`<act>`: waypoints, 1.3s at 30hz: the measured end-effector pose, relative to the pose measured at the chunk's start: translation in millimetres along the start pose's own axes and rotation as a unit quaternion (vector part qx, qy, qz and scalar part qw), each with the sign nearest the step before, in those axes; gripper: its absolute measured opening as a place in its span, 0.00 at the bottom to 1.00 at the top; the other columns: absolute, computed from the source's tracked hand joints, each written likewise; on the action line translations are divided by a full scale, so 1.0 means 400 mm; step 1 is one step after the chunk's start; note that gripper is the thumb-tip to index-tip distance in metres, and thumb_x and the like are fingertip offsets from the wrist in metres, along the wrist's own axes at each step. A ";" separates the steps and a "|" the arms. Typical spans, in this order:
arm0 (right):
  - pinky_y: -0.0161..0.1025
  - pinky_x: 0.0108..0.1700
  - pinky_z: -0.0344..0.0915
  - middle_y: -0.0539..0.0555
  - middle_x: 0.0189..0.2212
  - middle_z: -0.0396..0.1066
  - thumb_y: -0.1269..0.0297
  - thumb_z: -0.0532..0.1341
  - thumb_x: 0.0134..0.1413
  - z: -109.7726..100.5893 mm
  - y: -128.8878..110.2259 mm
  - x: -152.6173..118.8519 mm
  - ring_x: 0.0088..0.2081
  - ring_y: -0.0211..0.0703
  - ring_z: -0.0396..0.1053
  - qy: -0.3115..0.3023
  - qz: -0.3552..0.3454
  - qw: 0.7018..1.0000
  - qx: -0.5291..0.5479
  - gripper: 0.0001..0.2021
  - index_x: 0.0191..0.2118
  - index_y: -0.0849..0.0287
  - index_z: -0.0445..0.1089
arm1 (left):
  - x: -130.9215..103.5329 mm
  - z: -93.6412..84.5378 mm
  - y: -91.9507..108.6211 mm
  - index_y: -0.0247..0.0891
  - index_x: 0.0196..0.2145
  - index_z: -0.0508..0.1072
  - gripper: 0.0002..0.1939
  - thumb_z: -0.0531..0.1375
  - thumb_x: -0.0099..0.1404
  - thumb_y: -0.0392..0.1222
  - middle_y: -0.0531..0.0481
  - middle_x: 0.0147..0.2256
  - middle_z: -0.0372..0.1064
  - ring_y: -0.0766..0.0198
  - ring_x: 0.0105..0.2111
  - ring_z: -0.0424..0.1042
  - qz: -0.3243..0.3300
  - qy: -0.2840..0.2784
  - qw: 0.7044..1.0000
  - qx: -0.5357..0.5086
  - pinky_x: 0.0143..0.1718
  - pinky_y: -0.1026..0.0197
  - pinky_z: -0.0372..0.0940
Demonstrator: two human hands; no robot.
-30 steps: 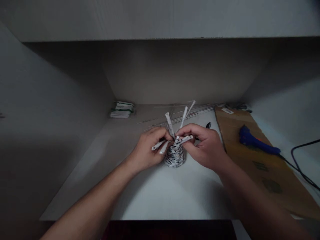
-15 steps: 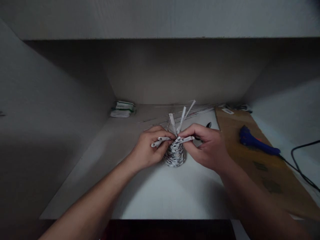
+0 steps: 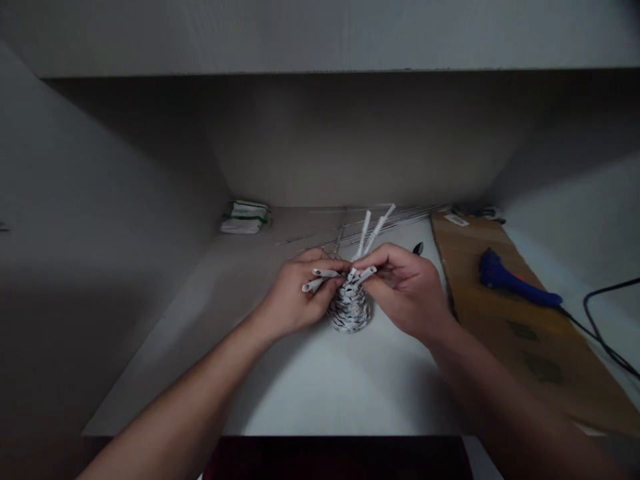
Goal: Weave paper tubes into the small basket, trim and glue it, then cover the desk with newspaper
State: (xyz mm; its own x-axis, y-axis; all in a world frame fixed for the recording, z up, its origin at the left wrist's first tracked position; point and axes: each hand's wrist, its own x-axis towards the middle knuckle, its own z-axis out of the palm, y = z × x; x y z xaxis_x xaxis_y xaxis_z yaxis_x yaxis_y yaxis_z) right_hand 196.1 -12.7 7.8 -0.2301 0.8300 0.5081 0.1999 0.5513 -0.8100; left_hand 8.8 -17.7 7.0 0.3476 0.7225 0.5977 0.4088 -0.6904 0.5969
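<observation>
A small woven piece of rolled paper tubes, white with dark print, stands on the white desk between my hands. Several paper tube ends stick out from its top; two lean up and back. My left hand is closed at its upper left rim, with two tube ends poking out over the fingers. At the upper right rim my right hand pinches with thumb and forefinger beside a short tube end. The exact strip inside each pinch is mostly hidden by the fingers.
A blue glue gun with a black cord lies on a cardboard sheet at right. Long thin paper rolls lie at the back. A white and green packet sits back left. A shelf overhangs the desk.
My right hand has shifted slightly left at the rim. One upright tube end has swung from the left to the right, near the others. My left hand stays nearly still.
</observation>
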 end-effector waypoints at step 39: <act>0.39 0.43 0.63 0.49 0.32 0.74 0.70 0.60 0.57 -0.048 -0.012 0.019 0.39 0.41 0.68 -0.106 -0.169 0.943 -0.266 0.05 0.35 0.55 0.74 | -0.011 0.017 -0.008 0.38 0.48 0.72 0.15 0.61 0.62 0.36 0.48 0.37 0.75 0.63 0.36 0.73 -0.071 0.011 0.997 -0.026 0.40 0.59 0.67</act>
State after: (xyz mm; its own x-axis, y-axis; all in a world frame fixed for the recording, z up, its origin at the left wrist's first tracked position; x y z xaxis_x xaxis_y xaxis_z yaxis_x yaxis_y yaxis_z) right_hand 211.8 -7.4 21.2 -0.5410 0.5939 0.5955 0.5171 0.7933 -0.3215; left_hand 11.7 -18.3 -1.1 0.2700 0.8126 0.5165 0.4081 -0.5825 0.7030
